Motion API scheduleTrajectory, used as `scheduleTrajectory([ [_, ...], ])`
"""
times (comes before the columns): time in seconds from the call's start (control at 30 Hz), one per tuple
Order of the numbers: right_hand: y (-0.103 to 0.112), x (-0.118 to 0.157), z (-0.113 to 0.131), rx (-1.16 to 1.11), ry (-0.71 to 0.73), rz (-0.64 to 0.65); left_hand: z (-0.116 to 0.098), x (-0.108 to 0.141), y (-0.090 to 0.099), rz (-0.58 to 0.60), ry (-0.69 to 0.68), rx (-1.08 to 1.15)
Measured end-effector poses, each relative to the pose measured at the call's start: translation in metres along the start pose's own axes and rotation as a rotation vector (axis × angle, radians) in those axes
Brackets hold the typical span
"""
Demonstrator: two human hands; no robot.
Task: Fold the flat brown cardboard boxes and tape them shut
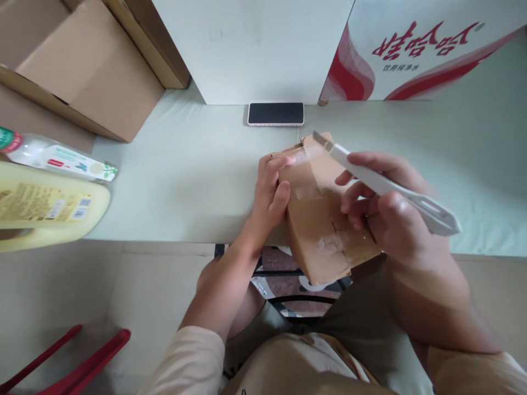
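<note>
A small brown cardboard box with clear tape on it is tilted over the front edge of the pale green surface. My left hand grips its left side, fingers over the upper left corner and thumb on the near side. In my right hand is a white utility knife, its blade out and pointing to the upper left, above the box's far end. Some fingers of that hand are curled beneath the knife, close to the box's right side.
A phone lies behind the box, before a white panel. A red-and-white carton stands at the back right. Large cardboard boxes, a clear bottle and a yellow jug are at the left.
</note>
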State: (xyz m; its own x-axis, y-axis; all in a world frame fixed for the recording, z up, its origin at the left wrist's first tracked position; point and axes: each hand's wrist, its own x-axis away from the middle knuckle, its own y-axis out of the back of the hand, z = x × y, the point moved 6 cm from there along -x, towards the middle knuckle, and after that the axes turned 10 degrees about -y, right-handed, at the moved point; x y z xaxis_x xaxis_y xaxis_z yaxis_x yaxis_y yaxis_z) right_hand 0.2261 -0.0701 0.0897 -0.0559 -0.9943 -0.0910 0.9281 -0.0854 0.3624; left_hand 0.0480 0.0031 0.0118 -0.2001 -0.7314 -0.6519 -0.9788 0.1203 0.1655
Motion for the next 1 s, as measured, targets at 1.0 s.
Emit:
scheduleTrajectory([
  [1.0, -0.011, 0.008, 0.02, 0.496, 0.306, -0.19, 0.008, 0.005, -0.003, 0.056, -0.056, -0.053],
])
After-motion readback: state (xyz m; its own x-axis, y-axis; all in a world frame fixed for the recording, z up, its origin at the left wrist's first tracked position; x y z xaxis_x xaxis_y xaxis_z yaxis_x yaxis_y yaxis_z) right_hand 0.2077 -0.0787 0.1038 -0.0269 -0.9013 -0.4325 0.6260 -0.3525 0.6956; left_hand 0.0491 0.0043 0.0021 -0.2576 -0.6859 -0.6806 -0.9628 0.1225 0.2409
